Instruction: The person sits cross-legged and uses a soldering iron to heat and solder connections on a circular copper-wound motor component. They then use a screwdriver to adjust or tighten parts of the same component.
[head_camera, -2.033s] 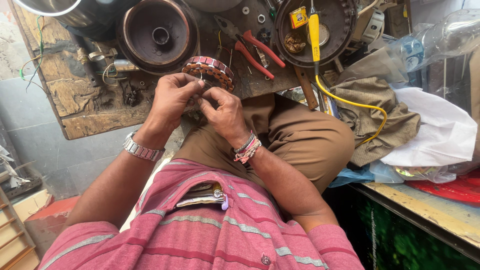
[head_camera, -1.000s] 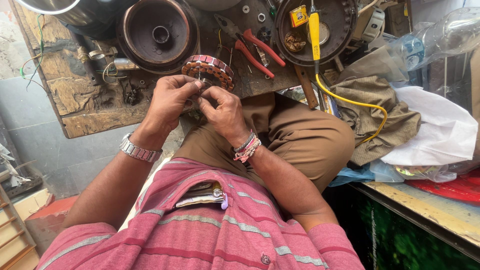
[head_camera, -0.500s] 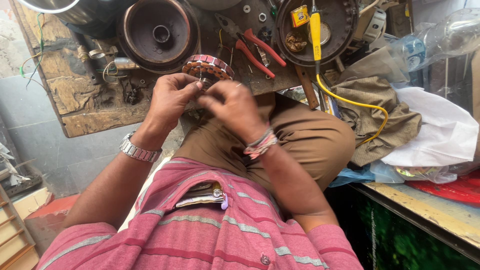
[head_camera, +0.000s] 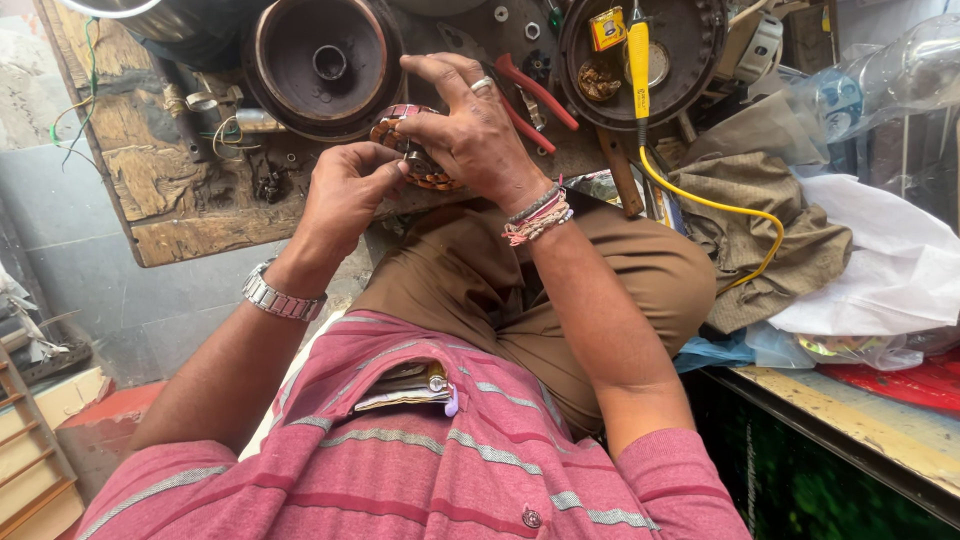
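A round motor stator with copper windings and reddish insulation sits between my two hands, above my knee. My right hand lies over its right side, fingers spread across the top, a ring on one finger and thread bracelets at the wrist. My left hand pinches at the stator's left edge with fingertips together; a metal watch is on that wrist. Much of the stator is hidden by my right hand.
A worn wooden board holds a dark round motor housing, a second round housing, red-handled pliers and a yellow-handled tool with a yellow cord. Cloth and plastic bags lie at right.
My right hand has lifted from beside the stator and now reaches over its top, fingers spread. The left hand stays pinching at the left edge.
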